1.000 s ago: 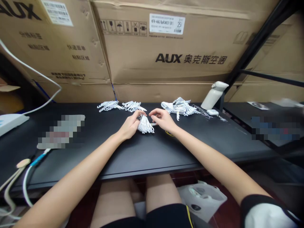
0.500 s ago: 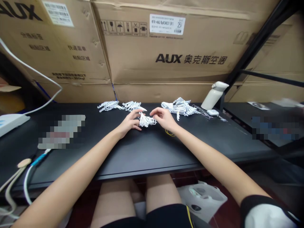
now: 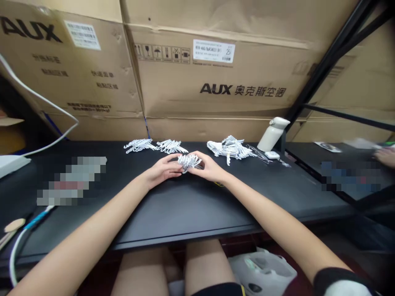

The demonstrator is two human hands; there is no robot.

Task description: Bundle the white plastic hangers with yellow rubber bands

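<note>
A bunch of white wire hooks (image 3: 189, 161) is between my two hands, just above the black table (image 3: 179, 205). My left hand (image 3: 163, 169) grips the bunch from the left, thumb and fingers closed on its side. From the right, my right hand (image 3: 207, 166) curls its fingers and thumb round the other end. Farther back lie two small piles of similar white hooks, the left pile (image 3: 139, 145) and the middle pile (image 3: 171, 146). A larger pile of hooks (image 3: 231, 148) lies to the right. Part of a yellow loop (image 3: 219, 184) shows under my right wrist.
A cream bottle (image 3: 271, 135) stands at the back right beside a small white case (image 3: 272, 155). Large cardboard boxes (image 3: 173, 94) rise behind the table. At left lie a blurred-out flat object (image 3: 74, 181) and a white cable (image 3: 18, 250). Another person's hand (image 3: 385, 156) appears far right.
My right hand has closed in on the bunch and now grips its right end. The bunch has turned, so the hooks point more upward. The view has tilted slightly up.
</note>
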